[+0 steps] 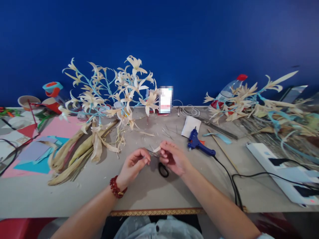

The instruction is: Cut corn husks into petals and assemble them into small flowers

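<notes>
My left hand (134, 163) is pinched closed over the grey table (149, 189), its fingertips at a thin pale strip. My right hand (172, 157) is closed on small black-handled scissors (162, 167); a black handle loop hangs below my fingers and the blades point left toward my left hand. A small pale husk piece (157, 148) sticks up between the two hands. A red bead bracelet (116, 188) is on my left wrist.
Dried corn husks (79, 149) lie left of my hands below a bunch of pale husk flowers on blue stems (112, 89). A blue glue gun (199, 144) with a black cord lies to the right. More husk flowers (249, 99), coloured paper (37, 152) and a white power strip (284, 172) flank the sides.
</notes>
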`<state>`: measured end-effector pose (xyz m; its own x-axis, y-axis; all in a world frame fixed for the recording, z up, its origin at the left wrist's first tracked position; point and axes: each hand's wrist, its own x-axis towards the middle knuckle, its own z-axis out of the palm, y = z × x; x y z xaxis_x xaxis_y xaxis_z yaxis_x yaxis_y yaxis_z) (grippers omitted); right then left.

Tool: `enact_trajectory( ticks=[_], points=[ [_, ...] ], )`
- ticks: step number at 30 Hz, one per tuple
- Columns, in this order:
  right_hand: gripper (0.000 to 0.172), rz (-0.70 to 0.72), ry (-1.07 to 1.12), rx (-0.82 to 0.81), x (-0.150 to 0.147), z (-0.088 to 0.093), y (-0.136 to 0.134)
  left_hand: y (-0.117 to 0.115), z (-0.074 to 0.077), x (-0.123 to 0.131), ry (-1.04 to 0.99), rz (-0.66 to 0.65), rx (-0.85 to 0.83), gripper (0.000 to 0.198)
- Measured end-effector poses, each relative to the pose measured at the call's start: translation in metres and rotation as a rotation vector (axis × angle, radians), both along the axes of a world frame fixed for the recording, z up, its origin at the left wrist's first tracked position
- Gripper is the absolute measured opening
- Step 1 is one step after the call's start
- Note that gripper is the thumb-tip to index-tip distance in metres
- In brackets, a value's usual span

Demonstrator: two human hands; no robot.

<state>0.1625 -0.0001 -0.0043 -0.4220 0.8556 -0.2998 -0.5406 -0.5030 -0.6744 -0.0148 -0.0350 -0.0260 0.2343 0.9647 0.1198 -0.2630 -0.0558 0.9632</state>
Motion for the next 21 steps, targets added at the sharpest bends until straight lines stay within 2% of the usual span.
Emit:
enact_trajectory(
  ticks=[3,7,10,13,16,21],
  points=[
    [0.025,-0.038,0.017,0.015,0.005,0.002,0.002,0.001,0.002,-0.001,-0.031,0.035,0.020,0.014],
    [0.025,0.070,-0.052,0.041,-0.002,-0.002,-0.005,0.001,0.004,0.000,0.001,0.042,-0.007,0.019],
    [0.026,0.086,-0.112,0.067,-0.006,-0.004,-0.008,0.001,0.004,-0.001,0.015,0.017,0.000,0.013],
    [0.024,0.164,-0.194,0.140,-0.005,-0.001,-0.009,0.001,0.005,-0.005,0.011,0.004,0.025,0.012],
    [0.023,0.235,-0.287,0.252,-0.003,0.001,-0.010,0.001,0.006,-0.009,0.071,-0.033,0.039,0.014],
    [0.014,0.261,-0.329,0.355,-0.002,-0.003,-0.012,0.000,0.008,-0.010,0.119,-0.136,-0.008,0.017]
  ],
)
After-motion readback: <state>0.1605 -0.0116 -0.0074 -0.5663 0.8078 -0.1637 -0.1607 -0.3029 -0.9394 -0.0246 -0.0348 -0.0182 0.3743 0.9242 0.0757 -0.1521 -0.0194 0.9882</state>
